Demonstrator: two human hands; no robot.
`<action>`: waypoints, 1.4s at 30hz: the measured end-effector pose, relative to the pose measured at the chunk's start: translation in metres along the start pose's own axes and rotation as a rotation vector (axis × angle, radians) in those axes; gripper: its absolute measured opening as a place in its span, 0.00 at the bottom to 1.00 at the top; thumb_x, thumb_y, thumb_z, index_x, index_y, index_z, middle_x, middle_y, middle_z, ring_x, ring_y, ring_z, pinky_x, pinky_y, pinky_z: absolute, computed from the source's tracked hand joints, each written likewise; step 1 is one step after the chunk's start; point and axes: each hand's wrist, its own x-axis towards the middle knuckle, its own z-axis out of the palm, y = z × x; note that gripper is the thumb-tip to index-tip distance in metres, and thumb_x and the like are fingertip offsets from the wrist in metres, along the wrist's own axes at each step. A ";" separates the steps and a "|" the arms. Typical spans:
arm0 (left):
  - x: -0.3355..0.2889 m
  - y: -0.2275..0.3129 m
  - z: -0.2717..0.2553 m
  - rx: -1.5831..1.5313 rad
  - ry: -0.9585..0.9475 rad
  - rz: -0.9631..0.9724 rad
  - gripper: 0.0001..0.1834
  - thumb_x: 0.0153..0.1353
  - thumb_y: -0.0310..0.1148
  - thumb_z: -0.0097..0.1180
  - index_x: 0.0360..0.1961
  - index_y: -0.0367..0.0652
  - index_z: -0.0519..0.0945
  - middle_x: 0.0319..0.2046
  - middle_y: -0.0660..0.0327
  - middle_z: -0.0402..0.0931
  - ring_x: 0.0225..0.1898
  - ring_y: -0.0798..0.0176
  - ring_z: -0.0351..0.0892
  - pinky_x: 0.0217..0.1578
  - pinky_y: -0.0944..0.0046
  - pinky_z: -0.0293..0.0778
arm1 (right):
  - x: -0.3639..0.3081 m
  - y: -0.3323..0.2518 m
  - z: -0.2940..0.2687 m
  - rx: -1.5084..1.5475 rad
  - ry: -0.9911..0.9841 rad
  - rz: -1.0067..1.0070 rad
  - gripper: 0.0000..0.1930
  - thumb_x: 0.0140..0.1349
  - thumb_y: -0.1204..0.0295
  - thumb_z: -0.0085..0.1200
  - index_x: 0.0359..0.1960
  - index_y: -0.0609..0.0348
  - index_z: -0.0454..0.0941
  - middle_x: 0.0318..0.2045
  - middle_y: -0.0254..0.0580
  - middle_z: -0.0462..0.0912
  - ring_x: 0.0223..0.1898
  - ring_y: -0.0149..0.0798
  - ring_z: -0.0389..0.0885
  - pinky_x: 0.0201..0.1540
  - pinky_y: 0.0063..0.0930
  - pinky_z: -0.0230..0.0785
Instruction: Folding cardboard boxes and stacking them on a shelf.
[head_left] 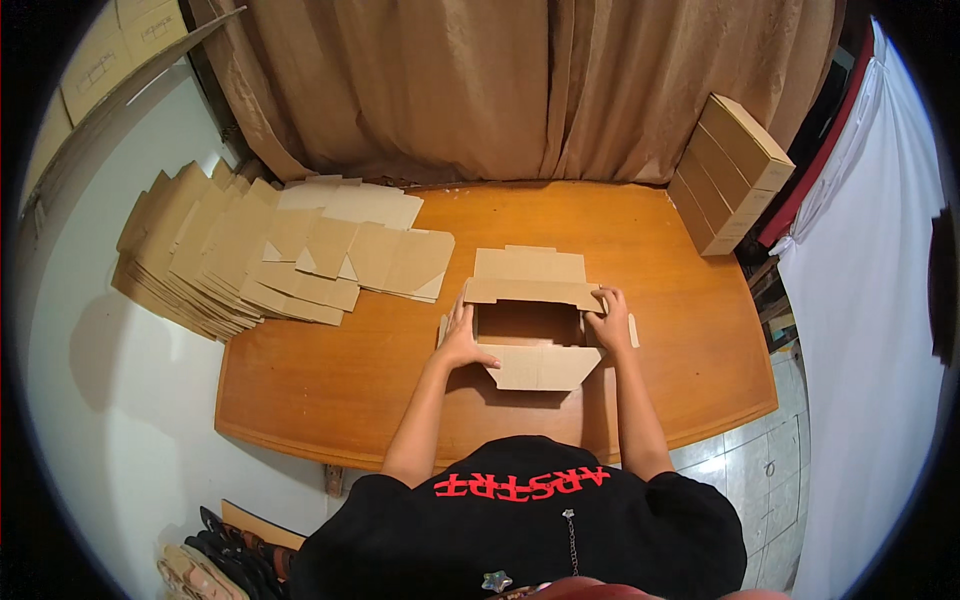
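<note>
An opened-up brown cardboard box (pixel 540 368) stands in front of me on the wooden table (pixel 330 380). Its flaps fold outward at the near and far sides, and the middle is open, with a dark inside. Along its left side my left hand (pixel 462 338) grips the wall, the thumb lying by the near flap. My right hand (pixel 612 324) holds the right side near the far corner, fingers bent over the edge of the folded far panel. Parts of both side flaps are hidden behind the hands.
A fanned pile of flat cardboard blanks (pixel 235 240) covers the table's left end. Several closed boxes (pixel 725 180) are stacked at the back right corner. A brown curtain (pixel 450 90) hangs behind the table, and a white cloth (pixel 860 250) hangs at the right.
</note>
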 end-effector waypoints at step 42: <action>0.001 0.028 0.027 0.284 -0.028 -0.020 0.45 0.36 0.67 0.56 0.56 0.54 0.71 0.68 0.54 0.31 0.68 0.45 0.22 0.60 0.36 0.22 | -0.006 -0.054 0.012 -0.080 -0.006 0.172 0.33 0.41 0.67 0.65 0.52 0.52 0.65 0.56 0.57 0.58 0.55 0.57 0.60 0.55 0.45 0.59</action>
